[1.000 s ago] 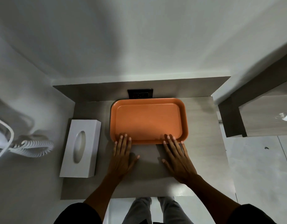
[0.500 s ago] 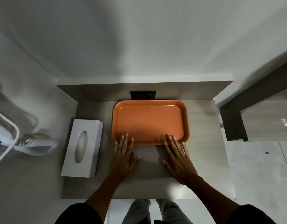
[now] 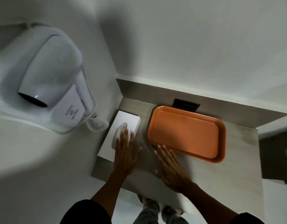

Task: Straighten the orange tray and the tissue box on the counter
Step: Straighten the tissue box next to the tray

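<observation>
The orange tray lies empty on the grey counter, its far edge near the back wall. A white tissue box sits to its left beside the side wall. My left hand lies flat, fingers spread, over the near part of the box top, next to its oval slot. My right hand rests flat on the counter, fingertips at the tray's near left corner. Neither hand grips anything.
A white wall-mounted hair dryer with a coiled cord hangs on the left wall, close to the box. A dark socket plate sits behind the tray. A brown wooden ledge stands at the right.
The camera has swung left and tilted. My left hand left the tray's front edge and now lies on the tissue box. My right hand shifted left toward the tray's near left corner.
</observation>
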The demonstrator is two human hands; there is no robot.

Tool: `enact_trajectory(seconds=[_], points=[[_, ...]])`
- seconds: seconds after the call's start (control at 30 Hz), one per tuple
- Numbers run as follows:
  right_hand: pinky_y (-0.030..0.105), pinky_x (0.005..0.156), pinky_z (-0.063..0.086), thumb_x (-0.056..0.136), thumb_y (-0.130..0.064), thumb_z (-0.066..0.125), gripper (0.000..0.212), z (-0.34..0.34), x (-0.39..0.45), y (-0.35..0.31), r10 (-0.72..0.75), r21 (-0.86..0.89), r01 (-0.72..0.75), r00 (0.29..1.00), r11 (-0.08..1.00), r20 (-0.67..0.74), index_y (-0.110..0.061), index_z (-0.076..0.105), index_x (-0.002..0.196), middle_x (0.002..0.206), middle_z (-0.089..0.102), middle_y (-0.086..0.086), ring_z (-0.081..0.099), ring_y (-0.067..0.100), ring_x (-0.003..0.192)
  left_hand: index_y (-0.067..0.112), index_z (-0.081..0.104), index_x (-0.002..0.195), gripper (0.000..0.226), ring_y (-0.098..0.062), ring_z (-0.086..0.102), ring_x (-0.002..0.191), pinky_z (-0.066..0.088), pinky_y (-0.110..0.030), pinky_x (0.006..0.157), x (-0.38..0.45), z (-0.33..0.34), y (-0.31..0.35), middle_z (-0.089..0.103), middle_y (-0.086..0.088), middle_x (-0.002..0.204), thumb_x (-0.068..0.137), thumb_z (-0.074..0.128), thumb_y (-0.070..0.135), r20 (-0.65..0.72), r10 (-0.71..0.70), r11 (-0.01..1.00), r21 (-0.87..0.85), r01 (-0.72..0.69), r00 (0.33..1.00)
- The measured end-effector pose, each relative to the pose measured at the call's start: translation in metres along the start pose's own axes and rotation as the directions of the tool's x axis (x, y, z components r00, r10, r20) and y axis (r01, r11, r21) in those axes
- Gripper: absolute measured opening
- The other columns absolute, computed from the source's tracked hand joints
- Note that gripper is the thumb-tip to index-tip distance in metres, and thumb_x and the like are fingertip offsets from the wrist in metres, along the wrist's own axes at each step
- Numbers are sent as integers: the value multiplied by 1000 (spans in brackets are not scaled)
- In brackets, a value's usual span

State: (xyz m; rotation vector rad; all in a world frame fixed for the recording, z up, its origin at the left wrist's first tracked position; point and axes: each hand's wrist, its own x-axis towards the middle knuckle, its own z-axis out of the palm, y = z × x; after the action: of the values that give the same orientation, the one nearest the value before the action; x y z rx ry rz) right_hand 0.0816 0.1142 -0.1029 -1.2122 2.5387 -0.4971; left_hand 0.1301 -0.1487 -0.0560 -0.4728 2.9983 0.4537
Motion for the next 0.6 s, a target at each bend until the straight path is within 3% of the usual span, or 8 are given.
enact_trajectory(seconds=[0.1,0.2,0.4,0.6], points=[[44,144,0,116,-61,29,79,12,17,-25,-23,38,24,999,999,-29,-19,8,179,189,-5,6,-5,27,177,15,11,173,93,-32,0,171,14,-57,138,1,-11,-16,1,-12,183,104,50,65,-23,-130,991,-42,128,991],[50,141,9,116,-59,33,78,26,27,-38,-75,-34,73,997,997,-37,-14,19,178,189,7,12,7,34,176,13,8,172,107,-34,2,171,12,-55,139,4,-17,-32,1,-14,183,97,56,72,-26,-185,979,-87,182,982],[51,139,13,111,-49,57,79,53,44,-48,-44,-72,39,997,997,-66,-9,32,174,185,21,17,23,40,172,10,17,171,115,-39,17,168,23,-58,135,2,-8,-45,15,-16,181,89,59,78,-64,-251,966,-84,246,966],[57,139,23,111,-48,55,80,65,59,-38,-32,-67,29,998,997,-48,-12,26,176,186,18,14,17,34,175,19,19,171,122,-40,39,153,41,-57,122,5,5,-50,31,-15,173,79,57,89,-144,-331,943,-76,323,933]])
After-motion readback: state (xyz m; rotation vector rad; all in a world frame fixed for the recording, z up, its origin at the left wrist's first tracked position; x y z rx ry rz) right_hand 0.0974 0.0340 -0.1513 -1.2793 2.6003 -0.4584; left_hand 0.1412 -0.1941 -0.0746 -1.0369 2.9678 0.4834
